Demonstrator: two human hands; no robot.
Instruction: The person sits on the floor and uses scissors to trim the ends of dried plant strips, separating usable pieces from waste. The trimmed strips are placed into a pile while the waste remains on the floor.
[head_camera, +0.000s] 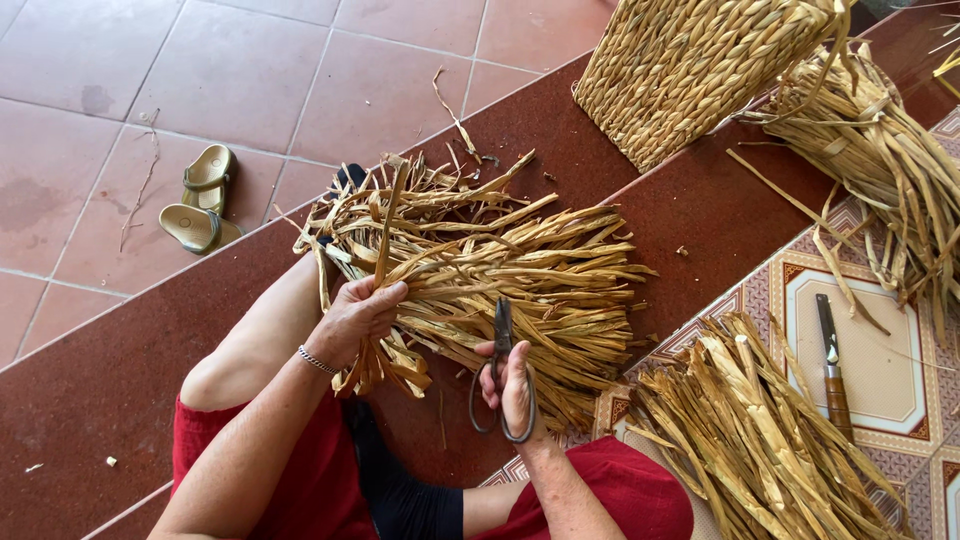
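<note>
The floor (120, 60) is of reddish tiles, with a darker red step where a person sits in red clothes. The left hand (355, 315) is closed around a few dried strands (385, 225) that stand up from a half-woven piece (500, 280) lying over the knees. The right hand (510, 385) holds dark scissors (500, 375), blades closed and pointing to the weave. It seems the trimming of loose ends is in hand; the next cut asks the blades to open near the held strands. A finished basket (690, 70), a knife (830, 365) and sandals (205, 200) lie around.
</note>
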